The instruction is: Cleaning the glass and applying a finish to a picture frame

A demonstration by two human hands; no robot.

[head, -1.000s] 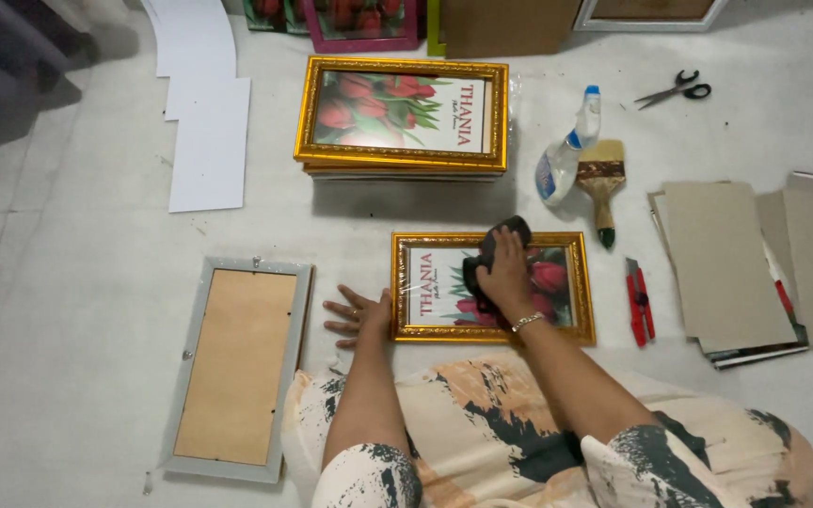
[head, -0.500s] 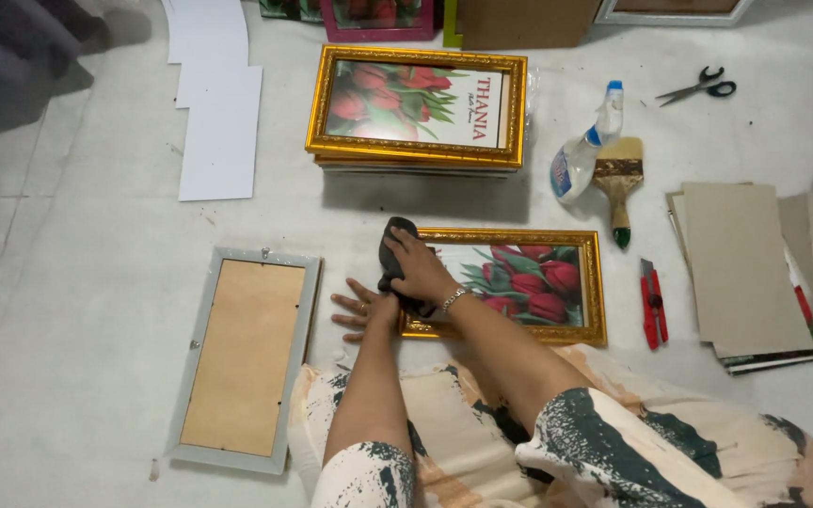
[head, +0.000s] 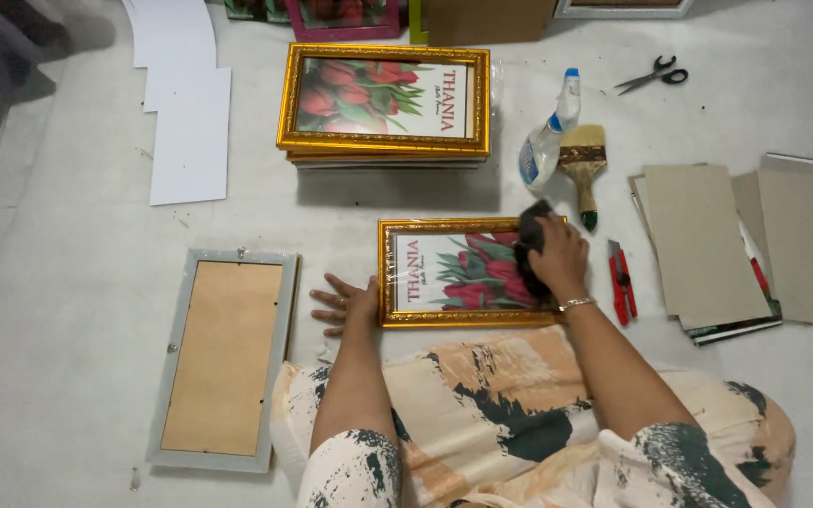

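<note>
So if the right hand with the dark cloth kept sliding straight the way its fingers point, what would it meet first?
The right hand points up and slightly left, so it would probably first cross the gold frame's top edge, then bare floor before the stack of frames.

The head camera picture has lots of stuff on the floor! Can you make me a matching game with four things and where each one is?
Things:
1. dark cloth
2. scissors
3. spray bottle
4. red cutter

Places:
A. far right corner, away from the frames
B. just right of the gold frame being wiped
C. under the right hand
D. lying beside the paintbrush

Pairs: 1-C, 2-A, 3-D, 4-B
</note>
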